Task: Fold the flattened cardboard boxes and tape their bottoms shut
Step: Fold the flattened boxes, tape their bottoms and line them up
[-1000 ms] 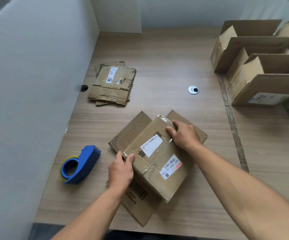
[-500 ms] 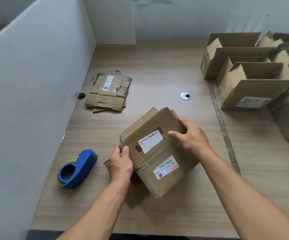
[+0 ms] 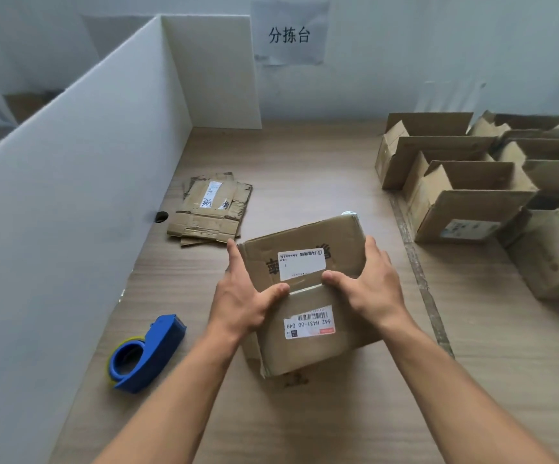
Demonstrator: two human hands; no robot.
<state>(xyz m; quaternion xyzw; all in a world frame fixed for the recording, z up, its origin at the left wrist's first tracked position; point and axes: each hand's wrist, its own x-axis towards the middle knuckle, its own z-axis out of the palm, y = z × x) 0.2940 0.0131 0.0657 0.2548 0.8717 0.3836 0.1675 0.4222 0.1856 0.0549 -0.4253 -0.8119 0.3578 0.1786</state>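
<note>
Box: sitting just right of the tape dispenser, flaps folded shut
Left hand: gripping the dispenser-side edge, fingers lying straight together, thumb pressing the seam
Right hand: gripping the far edge likewise

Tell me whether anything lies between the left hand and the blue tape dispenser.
Nothing visible does. The left hand grips the folded box at its flap seam. The tape dispenser lies to its left, nearer the person, with only bare table between them.
</note>
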